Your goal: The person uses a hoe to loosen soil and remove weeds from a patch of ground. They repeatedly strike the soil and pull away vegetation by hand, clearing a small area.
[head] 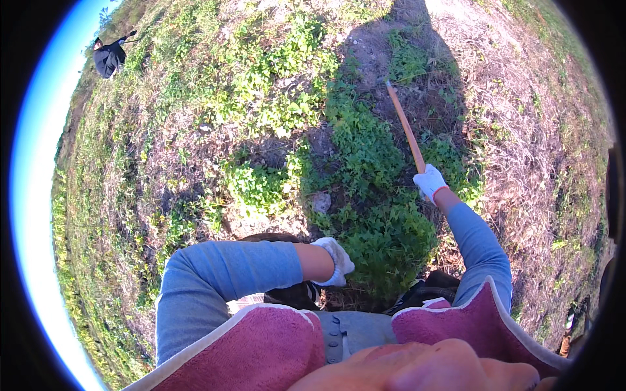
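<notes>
My right hand (429, 183), in a white knit glove with a red cuff edge, grips the lower end of a long wooden tool handle (406, 126). The handle slants up and away over the ground, and a pale metal fitting (388, 83) caps its far end. Whatever head lies beyond that fitting is hard to make out in the shadow. My left hand (337, 262), also in a white glove, is bent in front of my body, close to the leafy green vines (386, 239). Its fingers are mostly turned out of sight, and I see nothing held there.
A grey stone (321, 201) lies among the vines. Dry, straw-coloured grass (513, 112) covers the right side; sunlit weeds (293, 97) grow at left. Far off at upper left, a person in dark clothing (108, 58) bends with a stick-like tool. My shadow (367, 54) falls ahead.
</notes>
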Available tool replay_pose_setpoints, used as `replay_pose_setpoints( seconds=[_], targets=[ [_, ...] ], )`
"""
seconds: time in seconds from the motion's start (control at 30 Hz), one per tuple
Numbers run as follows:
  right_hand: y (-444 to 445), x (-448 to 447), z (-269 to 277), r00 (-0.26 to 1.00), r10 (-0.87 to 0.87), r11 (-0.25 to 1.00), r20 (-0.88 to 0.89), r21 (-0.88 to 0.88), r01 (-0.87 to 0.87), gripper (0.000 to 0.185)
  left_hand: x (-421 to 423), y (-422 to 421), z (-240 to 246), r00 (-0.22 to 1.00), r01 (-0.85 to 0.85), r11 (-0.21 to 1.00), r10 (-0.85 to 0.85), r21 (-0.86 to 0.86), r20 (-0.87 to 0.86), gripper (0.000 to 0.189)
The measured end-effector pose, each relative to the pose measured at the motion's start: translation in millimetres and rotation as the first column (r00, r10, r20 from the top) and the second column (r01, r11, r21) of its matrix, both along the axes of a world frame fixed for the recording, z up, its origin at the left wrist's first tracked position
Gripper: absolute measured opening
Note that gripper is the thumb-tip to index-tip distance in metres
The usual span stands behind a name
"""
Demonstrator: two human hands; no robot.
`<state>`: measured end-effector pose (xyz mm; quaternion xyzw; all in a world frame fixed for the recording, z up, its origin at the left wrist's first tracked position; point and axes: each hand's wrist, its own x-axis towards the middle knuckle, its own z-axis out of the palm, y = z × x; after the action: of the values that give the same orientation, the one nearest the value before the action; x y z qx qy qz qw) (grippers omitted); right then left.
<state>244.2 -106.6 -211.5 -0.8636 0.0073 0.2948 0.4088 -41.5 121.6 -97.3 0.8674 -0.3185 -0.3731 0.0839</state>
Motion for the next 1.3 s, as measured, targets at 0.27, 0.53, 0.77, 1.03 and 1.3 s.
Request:
replay_pose_setpoints(
  seconds=[0.27,0.53,0.77,1.03,1.3],
  targets=[
    [-9.9,30.5,32.5,0.957,-0.155,0.983,0.245,0.134,0.124,0.024,-4.1,-13.6,0.5,0.999,0.007,1.0,-0.006,-0.004,0.051,0.028],
    [47.8,100.2,-6.2,0.878,-0.007,0.942,0.478,-0.292,0.167,0.037,-11.4,-52.5,19.7,0.997,0.073,0.933,-0.082,0.352,0.01,0.025],
    [-3.3,74.2,-31.2,0.984,-0.169,0.981,-0.047,0.084,0.173,0.023,21.9,5.7,-4.9,0.994,-0.06,0.83,0.099,0.554,-0.039,0.035],
    [6.5,106.8,-20.3,0.912,-0.039,0.982,0.409,-0.154,0.111,0.038,27.1,7.8,-18.0,0.994,-0.103,0.964,0.093,0.243,0.052,0.026],
    [43.9,85.3,-29.6,0.998,-0.057,0.996,0.038,-0.064,0.059,0.026,24.8,16.7,-31.8,0.982,-0.106,0.98,0.077,0.168,0.174,0.019]
  ],
)
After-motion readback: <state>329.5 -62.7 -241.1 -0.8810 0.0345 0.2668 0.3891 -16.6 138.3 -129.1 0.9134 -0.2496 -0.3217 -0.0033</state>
